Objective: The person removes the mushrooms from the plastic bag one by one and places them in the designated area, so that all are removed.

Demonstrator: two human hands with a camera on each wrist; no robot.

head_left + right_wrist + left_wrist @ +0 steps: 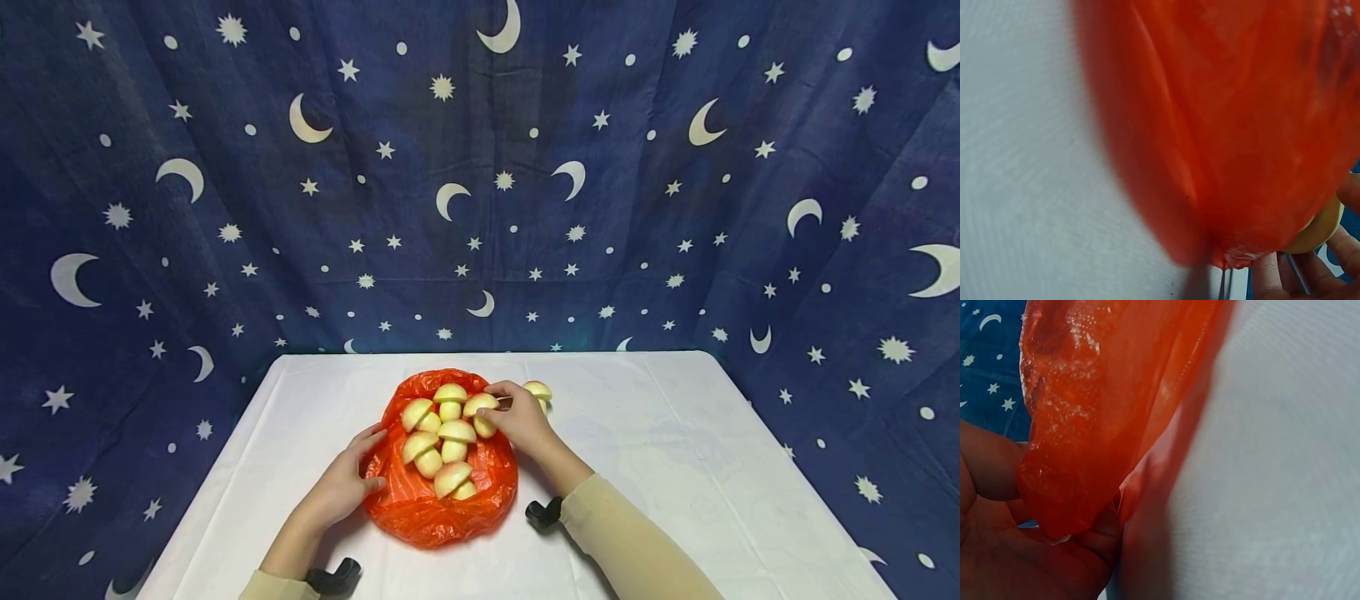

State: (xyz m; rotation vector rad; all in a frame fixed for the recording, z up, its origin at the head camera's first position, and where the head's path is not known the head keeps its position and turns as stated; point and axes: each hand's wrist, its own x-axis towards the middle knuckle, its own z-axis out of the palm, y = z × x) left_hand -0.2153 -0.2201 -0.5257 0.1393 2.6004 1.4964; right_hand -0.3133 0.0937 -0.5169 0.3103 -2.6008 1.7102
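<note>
A red plastic bag [427, 529] lies with its mouth spread wide on the white table. Inside it sit several pale yellow toy mushrooms [457, 431] with rounded caps and stubby stems. At the bag's left rim my left hand [343, 483] holds the plastic between thumb and fingers; the left wrist view shows the red film [1085, 456] in its grasp. My right hand [525, 423] pinches a toy mushroom [481, 405] at the bag's upper right. Only that mushroom's yellow edge [1319, 234] shows in the right wrist view, partly hidden by the bag.
Another toy mushroom [537, 389] is on the white table [660, 467] just beyond my right hand, its lower part hidden. A dark blue cloth [480, 208] with moons and stars hangs behind the table and along both sides.
</note>
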